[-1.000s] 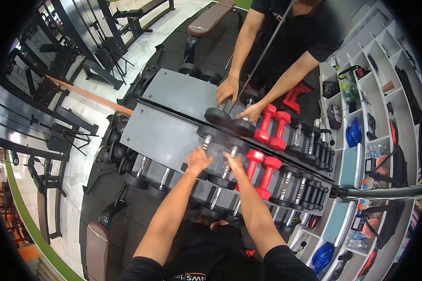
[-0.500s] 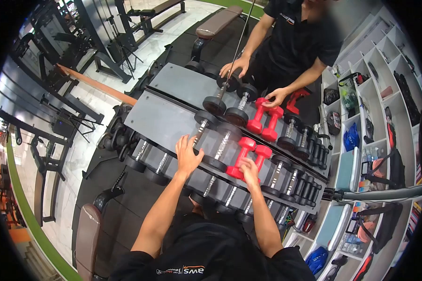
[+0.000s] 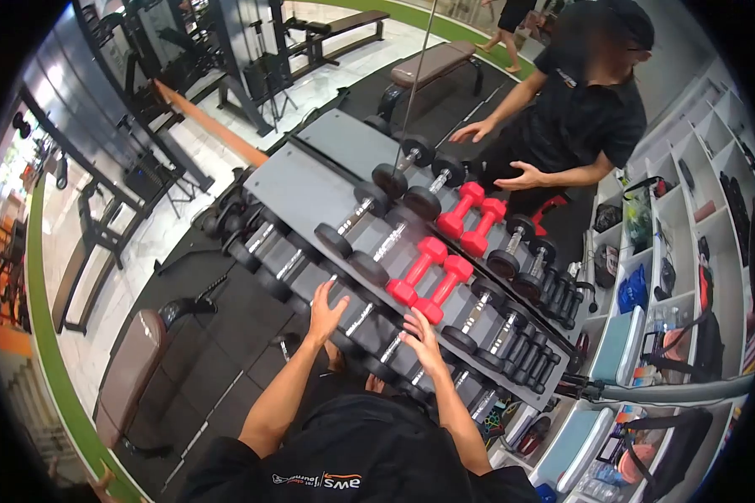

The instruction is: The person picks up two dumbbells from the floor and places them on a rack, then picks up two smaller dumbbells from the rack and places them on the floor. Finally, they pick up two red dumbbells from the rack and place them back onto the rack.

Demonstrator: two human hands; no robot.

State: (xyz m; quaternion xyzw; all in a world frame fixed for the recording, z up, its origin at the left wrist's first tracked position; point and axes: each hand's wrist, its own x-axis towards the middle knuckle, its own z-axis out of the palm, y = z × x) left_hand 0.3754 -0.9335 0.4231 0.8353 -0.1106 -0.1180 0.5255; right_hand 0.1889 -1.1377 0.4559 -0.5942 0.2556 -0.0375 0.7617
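Two spread hands point(image 3: 325, 316) point(image 3: 425, 345) hover near two red dumbbells point(image 3: 418, 270) point(image 3: 443, 290).

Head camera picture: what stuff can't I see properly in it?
- Any weight numbers on the red dumbbells: too small to read in the head view.
- Whether the right hand touches one: in the head view, its fingertips overlap the dumbbell's end.
- The far person's upper body: cut off by the head view's top edge.
- The wearer's lap: hidden by the black shirt, head view.
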